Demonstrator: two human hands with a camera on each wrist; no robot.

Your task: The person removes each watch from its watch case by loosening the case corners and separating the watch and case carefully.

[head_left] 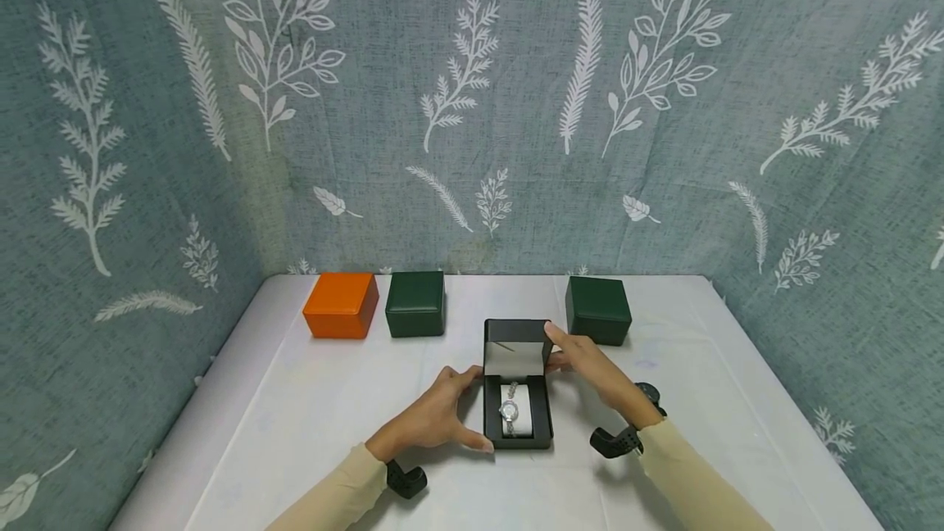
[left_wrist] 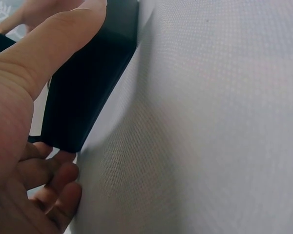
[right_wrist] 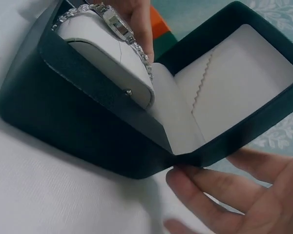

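A dark watch box (head_left: 543, 412) stands with its lid (head_left: 516, 329) raised, showing a pale lining. Inside, a silver wristwatch (head_left: 510, 410) with a jewelled bracelet wraps a white cushion (right_wrist: 118, 73). My left hand (head_left: 441, 410) holds the box from the left, thumb at the near corner and fingers by the hinge end. In the left wrist view, the thumb (left_wrist: 63, 39) lies against the box wall. At the upper right, my right hand (head_left: 590, 363) grips the lid, its thumb on the top edge. Its fingers (right_wrist: 219, 187) sit beside the hinge in the right wrist view.
Toward the back of the white table (head_left: 295, 433) sit an orange box (head_left: 341, 306), a green box (head_left: 415, 304) left of the middle and another green box (head_left: 599, 310) just beyond my right hand. A leaf-patterned cloth (head_left: 457, 146) hangs behind the table.
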